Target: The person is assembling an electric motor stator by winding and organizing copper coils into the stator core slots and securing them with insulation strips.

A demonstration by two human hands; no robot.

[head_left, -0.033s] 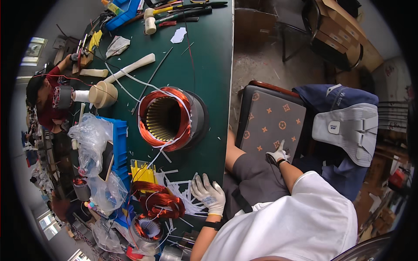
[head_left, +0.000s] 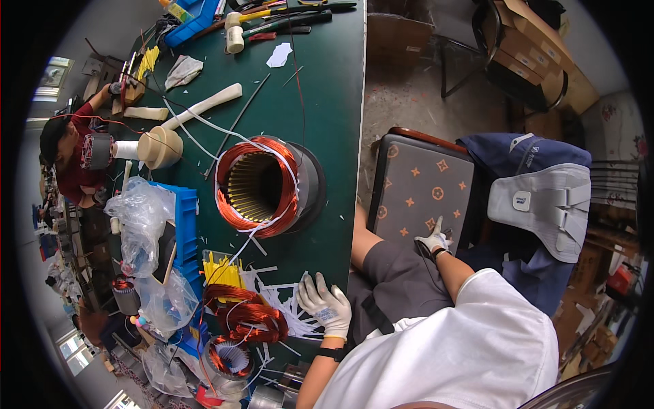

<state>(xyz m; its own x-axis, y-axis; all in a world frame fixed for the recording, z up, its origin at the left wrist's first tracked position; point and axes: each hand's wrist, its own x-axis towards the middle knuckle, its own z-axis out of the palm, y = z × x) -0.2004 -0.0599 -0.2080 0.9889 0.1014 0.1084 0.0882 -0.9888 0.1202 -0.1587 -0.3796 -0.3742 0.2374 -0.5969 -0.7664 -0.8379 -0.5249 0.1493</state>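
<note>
My left hand, in a white glove, lies on the table's near edge with its fingers stretched out and holds nothing. Its fingertips touch or nearly touch loose white paper strips. On the patterned grey cushion of a chair, to the right, rests my gloved right hand, empty, one finger extended. A motor stator stands on the table ahead of my left hand, its copper windings bound with white cord. Left of that hand lie bundled copper wire coils.
Blue bins with plastic bags line the left. A smaller stator sits near the coils. Mallets and a wooden handle lie farther off. Across the table is another person. A grey support belt hangs on the chair.
</note>
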